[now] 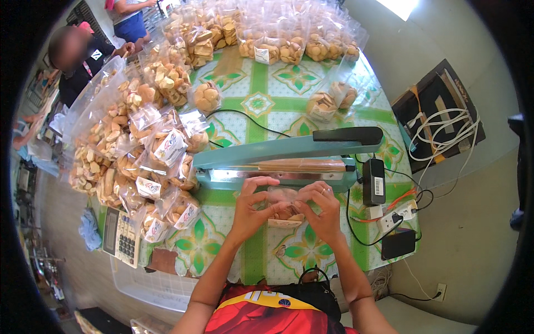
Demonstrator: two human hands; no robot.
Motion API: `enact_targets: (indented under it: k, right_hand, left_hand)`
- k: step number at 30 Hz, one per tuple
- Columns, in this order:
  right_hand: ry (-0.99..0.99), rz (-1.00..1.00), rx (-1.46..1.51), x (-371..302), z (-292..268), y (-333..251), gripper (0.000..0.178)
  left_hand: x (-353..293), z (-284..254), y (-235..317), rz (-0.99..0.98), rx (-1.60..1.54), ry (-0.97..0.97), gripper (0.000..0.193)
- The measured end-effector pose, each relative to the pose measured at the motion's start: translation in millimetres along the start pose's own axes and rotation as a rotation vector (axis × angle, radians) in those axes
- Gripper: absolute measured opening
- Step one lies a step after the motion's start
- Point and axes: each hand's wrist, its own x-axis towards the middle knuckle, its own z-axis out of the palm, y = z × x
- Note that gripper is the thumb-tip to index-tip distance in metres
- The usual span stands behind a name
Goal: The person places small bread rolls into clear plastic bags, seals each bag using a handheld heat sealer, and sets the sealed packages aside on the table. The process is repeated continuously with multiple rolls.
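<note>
Between both hands is a small clear plastic bag of round biscuits [286, 214], with a white label along its near edge. My left hand [253, 207] pinches the left side of the bag's upper part, thumb and fingers curled in. From the other side, my right hand [321, 208] grips the bag the same way, a ring on one finger. Just beyond the hands lies a long teal bag sealer [239, 158], its black-handled arm raised above the metal sealing bar [278, 170]. The top of the bag reaches to the sealer's near edge; whether it touches the bar I cannot tell.
Filled biscuit bags [167, 147] crowd the left; more large bags [271, 36] line the back. Loose bags [328, 103] stand beyond the sealer. A calculator [121, 236] sits front left. A power adapter [374, 182], power strip [397, 217] and cables lie right. Another person [83, 69] is far left.
</note>
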Motion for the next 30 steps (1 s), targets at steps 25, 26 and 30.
enact_targets:
  k: [25, 26, 30]
  right_hand:
    - [-0.178, 0.010, 0.019, 5.1, 5.2, 5.1, 0.024]
    - [-0.214, 0.017, -0.004, 4.8, 5.4, 6.5, 0.025]
    - [-0.212, 0.010, -0.073, -0.2, 12.9, 10.3, 0.027]
  left_hand:
    - [-0.1, 0.3, -12.5, 0.163, 0.018, -0.050, 0.015]
    - [-0.5, 0.6, -10.6, 0.119, -0.002, -0.042, 0.014]
    - [-4.9, 7.6, -6.2, -0.066, -0.136, 0.047, 0.015]
